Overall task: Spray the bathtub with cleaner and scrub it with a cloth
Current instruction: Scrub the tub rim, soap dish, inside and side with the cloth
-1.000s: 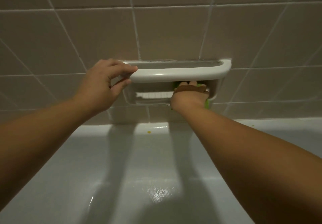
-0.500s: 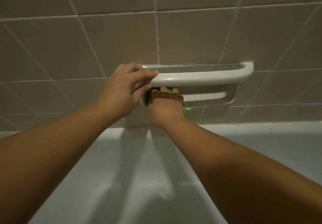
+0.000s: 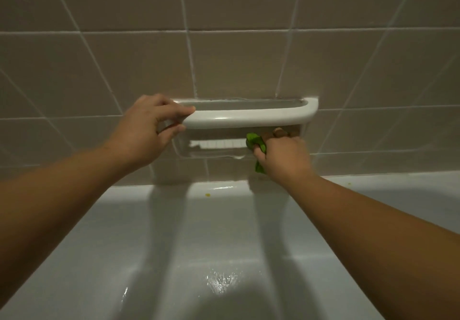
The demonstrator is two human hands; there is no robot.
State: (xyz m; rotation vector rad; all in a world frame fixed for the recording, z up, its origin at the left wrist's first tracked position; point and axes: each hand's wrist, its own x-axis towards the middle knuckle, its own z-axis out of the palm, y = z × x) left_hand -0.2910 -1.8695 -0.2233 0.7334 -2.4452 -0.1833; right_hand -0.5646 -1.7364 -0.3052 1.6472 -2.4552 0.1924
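A white ceramic soap dish with a grab bar [image 3: 249, 118] is set into the tiled wall above the white bathtub [image 3: 199, 257]. My left hand [image 3: 146, 133] grips the bar's left end, fingers over the top and thumb below. My right hand [image 3: 283, 152] holds a green cloth [image 3: 256, 143] bunched in its fingers, pressed into the right end of the dish recess under the bar. Part of the cloth hangs below the hand. No spray bottle is in view.
Beige wall tiles [image 3: 224, 65] fill the upper half. The tub's back rim [image 3: 398, 182] runs below the dish, with a small yellow speck [image 3: 207, 195] on it. The tub floor shines wet near the bottom centre.
My right hand with the cloth has slid from the left end of the recess to the right end. My left hand has kept its grip on the bar.
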